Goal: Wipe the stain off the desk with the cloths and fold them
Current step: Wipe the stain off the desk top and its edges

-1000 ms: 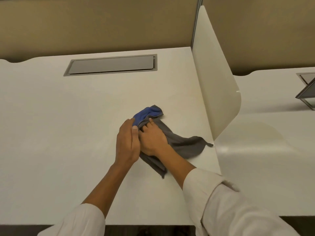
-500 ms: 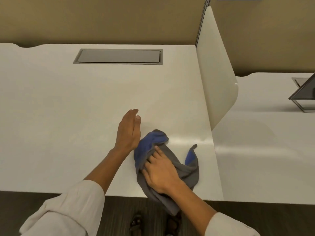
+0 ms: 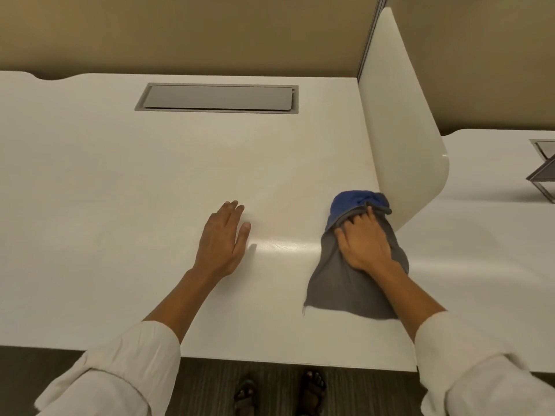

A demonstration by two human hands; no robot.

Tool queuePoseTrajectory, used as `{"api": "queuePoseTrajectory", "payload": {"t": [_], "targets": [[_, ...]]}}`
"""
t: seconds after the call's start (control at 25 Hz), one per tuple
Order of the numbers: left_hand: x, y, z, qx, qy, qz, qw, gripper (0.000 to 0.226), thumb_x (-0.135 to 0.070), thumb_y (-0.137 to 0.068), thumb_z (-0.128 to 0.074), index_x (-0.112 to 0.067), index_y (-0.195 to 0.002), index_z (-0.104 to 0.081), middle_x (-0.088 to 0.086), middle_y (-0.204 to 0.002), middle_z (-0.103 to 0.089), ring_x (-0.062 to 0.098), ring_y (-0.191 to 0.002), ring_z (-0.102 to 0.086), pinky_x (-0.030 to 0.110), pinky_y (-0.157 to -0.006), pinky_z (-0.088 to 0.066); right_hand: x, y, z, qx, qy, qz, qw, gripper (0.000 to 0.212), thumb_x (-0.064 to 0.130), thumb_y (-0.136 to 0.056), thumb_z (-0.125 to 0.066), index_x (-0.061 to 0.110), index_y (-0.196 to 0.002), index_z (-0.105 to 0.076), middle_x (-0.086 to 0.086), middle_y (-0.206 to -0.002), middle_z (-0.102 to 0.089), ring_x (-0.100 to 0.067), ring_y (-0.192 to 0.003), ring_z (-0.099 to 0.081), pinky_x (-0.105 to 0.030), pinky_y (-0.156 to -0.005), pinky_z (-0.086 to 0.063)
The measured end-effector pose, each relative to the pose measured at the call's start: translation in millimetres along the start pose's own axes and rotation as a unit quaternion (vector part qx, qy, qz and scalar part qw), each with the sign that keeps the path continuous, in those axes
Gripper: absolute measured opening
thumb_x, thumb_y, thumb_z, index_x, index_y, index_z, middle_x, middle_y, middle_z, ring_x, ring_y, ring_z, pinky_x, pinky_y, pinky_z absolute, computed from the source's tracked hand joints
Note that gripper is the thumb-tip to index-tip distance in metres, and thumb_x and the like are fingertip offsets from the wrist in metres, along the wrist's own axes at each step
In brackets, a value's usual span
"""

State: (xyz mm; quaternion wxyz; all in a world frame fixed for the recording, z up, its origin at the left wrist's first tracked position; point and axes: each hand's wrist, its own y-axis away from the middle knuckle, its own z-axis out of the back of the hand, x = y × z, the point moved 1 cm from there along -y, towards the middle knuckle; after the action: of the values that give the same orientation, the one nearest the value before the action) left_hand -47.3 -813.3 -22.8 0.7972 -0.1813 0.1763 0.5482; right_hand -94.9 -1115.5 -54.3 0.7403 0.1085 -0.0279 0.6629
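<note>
Sweeping rightward, the right hand (image 3: 365, 244) now presses the gray cloth (image 3: 345, 283) and blue cloth (image 3: 354, 201) flat-palmed beside the divider (image 3: 402, 145); left hand (image 3: 222, 238), released, rests open on the desk (image 3: 120, 205). Wiping continues.

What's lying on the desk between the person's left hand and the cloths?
Nothing. In the head view, only bare desk with a glossy sheen separates the left hand from the cloths.

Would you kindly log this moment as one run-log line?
phase: wiping | right hand: pressing grey cloth and blue cloth on desk | left hand: flat, empty | folding: not started
</note>
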Motion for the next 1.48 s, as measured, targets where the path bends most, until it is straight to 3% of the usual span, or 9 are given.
{"api": "queuePoseTrajectory", "payload": {"t": [0.12, 0.32, 0.48, 0.72, 0.96, 1.2, 1.36, 1.48], "targets": [[23.3, 3.4, 7.6, 0.007, -0.022, -0.001, 1.000, 0.054, -0.037, -0.100, -0.030, -0.008, -0.143, -0.043, 0.010, -0.152, -0.040, 0.024, -0.144, -0.031, 0.044, -0.117, -0.025, -1.9, -47.4, 9.0, -0.042, 0.004, 0.001, 0.999, 0.043, 0.028, -0.098, -0.041, -0.003, -0.119, -0.062, -0.026, -0.123, -0.062, -0.039, -0.115, -0.053, -0.051, -0.115, -0.025], [57.4, 7.0, 19.6, 0.018, -0.039, -0.002, 0.999, 0.062, -0.045, -0.098, -0.022, -0.008, -0.143, -0.042, 0.010, -0.153, -0.039, 0.023, -0.144, -0.030, 0.047, -0.117, -0.025, 19.6, -111.0, 17.9, -0.033, 0.058, 0.007, 0.998, 0.044, 0.032, -0.100, -0.035, 0.002, -0.114, -0.064, -0.022, -0.119, -0.065, -0.036, -0.113, -0.055, -0.052, -0.118, -0.019], [74.8, 4.5, 24.4, 0.029, -0.033, -0.011, 0.999, 0.064, -0.046, -0.098, -0.022, -0.007, -0.145, -0.040, 0.009, -0.154, -0.037, 0.023, -0.145, -0.028, 0.046, -0.118, -0.023, 77.8, -127.6, 8.5, -0.018, 0.078, 0.062, 0.995, 0.047, 0.034, -0.101, -0.031, 0.004, -0.113, -0.064, -0.020, -0.115, -0.067, -0.035, -0.110, -0.055, -0.054, -0.117, -0.020], [90.6, 7.3, 41.4, 0.006, 0.007, -0.001, 1.000, 0.059, -0.040, -0.099, -0.028, -0.007, -0.147, -0.036, 0.010, -0.155, -0.035, 0.023, -0.145, -0.028, 0.044, -0.119, -0.023, 181.3, -86.1, -14.7, 0.007, 0.080, 0.146, 0.986, 0.052, 0.038, -0.101, -0.028, 0.005, -0.131, -0.055, -0.017, -0.130, -0.061, -0.036, -0.124, -0.048, -0.053, -0.119, -0.016], [82.9, 8.6, 53.2, 0.003, 0.029, -0.004, 1.000, 0.058, -0.036, -0.099, -0.027, -0.004, -0.146, -0.038, 0.013, -0.153, -0.038, 0.027, -0.143, -0.032, 0.038, -0.119, -0.022, 261.8, 31.2, -49.4, -0.030, 0.002, 0.253, 0.967, 0.044, 0.033, -0.097, -0.041, 0.008, -0.127, -0.060, -0.014, -0.118, -0.068, -0.035, -0.118, -0.051, -0.054, -0.115, -0.022], [58.9, 13.6, 46.8, 0.014, 0.025, -0.026, 0.999, 0.057, -0.037, -0.099, -0.026, -0.006, -0.145, -0.040, 0.012, -0.152, -0.039, 0.025, -0.143, -0.032, 0.039, -0.118, -0.022, 202.1, 112.9, -42.3, -0.003, -0.033, 0.171, 0.985, 0.045, 0.034, -0.095, -0.042, 0.013, -0.132, -0.056, -0.008, -0.134, -0.061, -0.026, -0.127, -0.049, -0.044, -0.122, -0.011], [39.9, 9.3, 33.5, 0.031, 0.013, -0.052, 0.998, 0.057, -0.037, -0.100, -0.026, -0.005, -0.145, -0.039, 0.011, -0.153, -0.039, 0.024, -0.144, -0.031, 0.039, -0.118, -0.023, 102.7, 106.9, -22.9, -0.026, -0.008, 0.026, 0.999, 0.036, 0.027, -0.091, -0.046, 0.005, -0.105, -0.070, -0.017, -0.108, -0.069, -0.033, -0.106, -0.060, -0.050, -0.113, -0.030], [28.0, 1.0, 24.2, 0.032, 0.020, -0.051, 0.998, 0.056, -0.036, -0.100, -0.026, -0.005, -0.145, -0.040, 0.011, -0.153, -0.039, 0.023, -0.144, -0.031, 0.038, -0.118, -0.023, 42.6, 66.9, -12.1, -0.046, -0.001, -0.037, 0.998, 0.035, 0.025, -0.092, -0.045, -0.001, -0.093, -0.069, -0.022, -0.095, -0.069, -0.037, -0.094, -0.061, -0.053, -0.110, -0.033]]}}
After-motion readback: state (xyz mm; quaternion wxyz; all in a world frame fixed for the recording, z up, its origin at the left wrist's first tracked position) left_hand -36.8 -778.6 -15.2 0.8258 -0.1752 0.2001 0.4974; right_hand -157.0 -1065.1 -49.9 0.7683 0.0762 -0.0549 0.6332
